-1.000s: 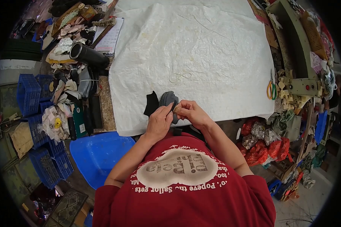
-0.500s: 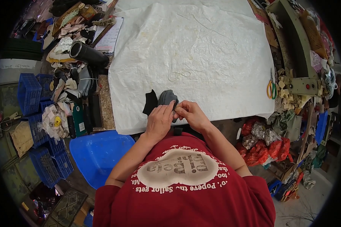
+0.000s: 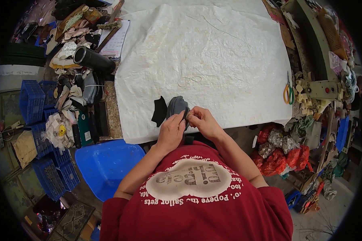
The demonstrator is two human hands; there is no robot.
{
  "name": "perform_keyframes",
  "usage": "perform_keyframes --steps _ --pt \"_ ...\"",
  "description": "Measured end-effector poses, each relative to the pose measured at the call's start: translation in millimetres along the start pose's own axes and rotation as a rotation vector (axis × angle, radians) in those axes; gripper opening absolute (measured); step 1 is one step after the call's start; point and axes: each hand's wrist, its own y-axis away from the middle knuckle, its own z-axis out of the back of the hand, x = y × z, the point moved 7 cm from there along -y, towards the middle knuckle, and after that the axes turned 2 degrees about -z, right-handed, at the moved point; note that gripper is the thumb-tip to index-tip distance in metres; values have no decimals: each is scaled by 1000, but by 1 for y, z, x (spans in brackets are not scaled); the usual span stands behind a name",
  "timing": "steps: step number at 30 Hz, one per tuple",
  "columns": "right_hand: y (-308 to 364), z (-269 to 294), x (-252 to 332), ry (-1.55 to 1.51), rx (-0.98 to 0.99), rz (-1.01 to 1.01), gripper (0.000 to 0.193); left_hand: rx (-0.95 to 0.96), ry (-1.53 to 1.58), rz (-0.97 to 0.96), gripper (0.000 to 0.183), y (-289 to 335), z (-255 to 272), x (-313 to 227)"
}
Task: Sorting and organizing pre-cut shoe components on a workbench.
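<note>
Grey cloth bundle (image 3: 176, 105) is held at its near end by the left hand (image 3: 171, 131); the fingers are kept close together and laid over it, thumb mostly hidden. The bundle's far end is left exposed just beyond the left fingertips, flat on the white sheet (image 3: 213, 52).

Right hand (image 3: 204, 121) is bent inward; thumb and forefinger are drawn into a narrow pinch at the bundle's right edge, just beside the left fingertips. Whether cloth or something smaller is caught in that pinch cannot be told at this size.

Black cloth piece (image 3: 159, 111) is laid flat to the left of the left fingers, near the bundle, touched by neither hand. Thin pale cord (image 3: 190, 81) is looped on the sheet, beyond the fingers of both hands. Scissors (image 3: 288, 93) with green and orange handles are placed well to the right of the right fingers, by the sheet's edge.

Well left of the left fingers, a black cylinder (image 3: 93, 59) is seen lying tilted among scraps. Blue chair (image 3: 108, 168) is set nearer the body than the left fingers, off to their left. Red bags (image 3: 275, 161) are heaped to the right of the right fingers, past the table's near edge.
</note>
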Motion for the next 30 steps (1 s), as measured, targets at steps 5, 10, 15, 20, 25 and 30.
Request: perform_keyframes --steps 5,10,15,20,25,30 --pt "4 -2 4 -38 -10 23 15 -21 -14 5 31 -4 3 -1" --pt "4 0 8 154 -45 35 16 -77 -335 -213 34 -7 6 -16" --pt "3 2 8 187 -35 -13 17 -46 -379 -244 35 -5 4 -18" --pt "0 4 7 103 -3 -19 15 -49 -360 -251 35 -5 3 -18" --pt "-1 4 3 -98 67 -52 10 -21 -308 -202 33 -5 4 -15" --pt "-1 3 4 -143 66 -30 9 -5 -170 -132 30 -6 6 -8"
